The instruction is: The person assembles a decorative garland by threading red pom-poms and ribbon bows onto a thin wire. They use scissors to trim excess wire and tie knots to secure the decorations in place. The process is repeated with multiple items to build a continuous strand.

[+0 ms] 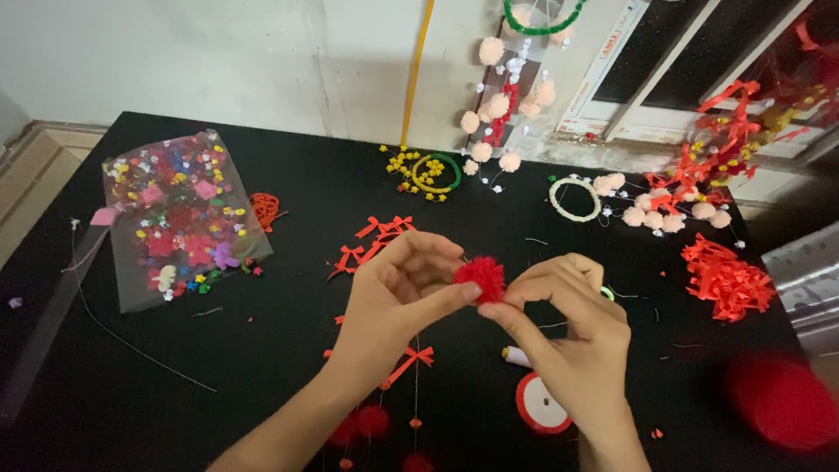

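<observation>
Red pompom pinched between left hand, right hand fingers.

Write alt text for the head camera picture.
Two hands, left hand and right hand, pinch a red pompom between their fingertips over a black table. A clear bag of coloured beads lies left; red ribbon bows lie behind.
</observation>
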